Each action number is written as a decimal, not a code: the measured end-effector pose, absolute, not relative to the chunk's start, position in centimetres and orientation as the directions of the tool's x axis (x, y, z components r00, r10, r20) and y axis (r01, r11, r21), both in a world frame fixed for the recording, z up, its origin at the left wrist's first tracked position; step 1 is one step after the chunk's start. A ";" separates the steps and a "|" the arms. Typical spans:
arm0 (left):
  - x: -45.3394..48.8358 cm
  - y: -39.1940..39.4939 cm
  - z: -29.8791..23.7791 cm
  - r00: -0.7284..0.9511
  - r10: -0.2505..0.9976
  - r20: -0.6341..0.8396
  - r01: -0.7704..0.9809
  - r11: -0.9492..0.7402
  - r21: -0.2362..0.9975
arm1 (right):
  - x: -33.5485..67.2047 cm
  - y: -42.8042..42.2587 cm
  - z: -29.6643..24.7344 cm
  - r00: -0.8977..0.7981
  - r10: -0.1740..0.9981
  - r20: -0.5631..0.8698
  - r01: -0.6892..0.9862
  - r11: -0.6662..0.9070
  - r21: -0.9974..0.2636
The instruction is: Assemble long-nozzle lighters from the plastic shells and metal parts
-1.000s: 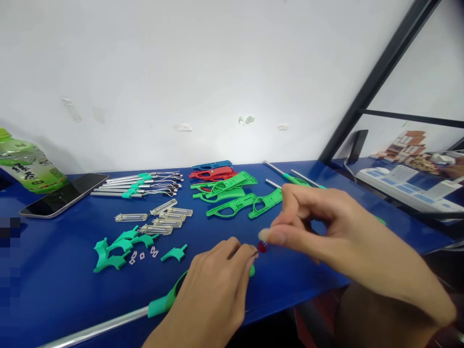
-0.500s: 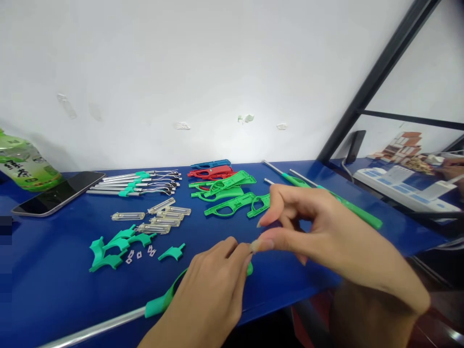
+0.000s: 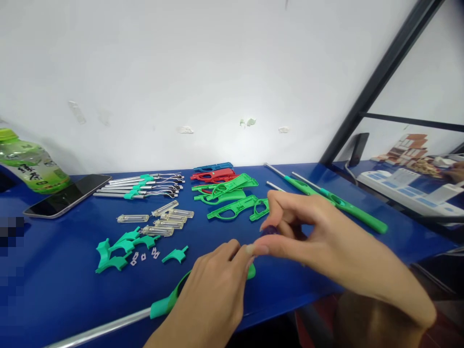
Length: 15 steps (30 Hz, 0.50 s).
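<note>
My left hand [image 3: 213, 295] is closed around a green-handled lighter body [image 3: 168, 302] whose metal tube [image 3: 97, 331] runs off to the lower left along the blue table [image 3: 54, 280]. My right hand [image 3: 315, 237] is pinched against the left hand's fingertips, thumb and finger tips pressed together on a small dark part [image 3: 270, 230] that I cannot make out clearly. Just behind the hands lie green lighter shells [image 3: 235, 208].
Teal triggers [image 3: 118, 249], small white chips [image 3: 143, 255], clear fuel tanks [image 3: 166, 220], metal tubes with wires [image 3: 141, 188], red and blue shells [image 3: 213, 171], assembled green lighters [image 3: 340, 208], a phone [image 3: 67, 195] and a green bottle [image 3: 31, 166] are spread over the table. A black frame post [image 3: 380, 82] stands right.
My right hand has moved left and down toward the left fingertips. The small red part seen at its thumb a second ago is now mostly hidden in the pinch.
</note>
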<state>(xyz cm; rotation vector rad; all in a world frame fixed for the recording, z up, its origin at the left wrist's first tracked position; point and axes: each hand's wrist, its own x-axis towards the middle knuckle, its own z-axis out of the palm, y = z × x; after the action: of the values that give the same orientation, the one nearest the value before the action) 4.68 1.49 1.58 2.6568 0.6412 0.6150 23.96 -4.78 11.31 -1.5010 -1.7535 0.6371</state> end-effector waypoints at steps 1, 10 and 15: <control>4.7 1.5 1.5 0.805 0.490 0.333 0.349 -0.846 0.402 | 23.9 -4.9 11.3 -0.034 0.974 0.222 0.632 0.194 -0.750; 4.7 1.8 1.3 0.822 0.474 0.315 0.348 -0.857 0.380 | 24.8 -6.0 12.3 -0.147 0.972 0.186 0.609 0.237 -0.757; 4.7 1.6 1.4 0.814 0.479 0.330 0.362 -0.861 0.357 | 24.1 -5.7 11.8 -0.037 0.976 0.213 0.609 0.191 -0.770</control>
<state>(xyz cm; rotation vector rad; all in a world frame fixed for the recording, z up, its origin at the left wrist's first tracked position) 4.75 1.62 1.41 2.7205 0.6446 0.6014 24.07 -5.67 11.85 -1.5025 -1.7341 0.6331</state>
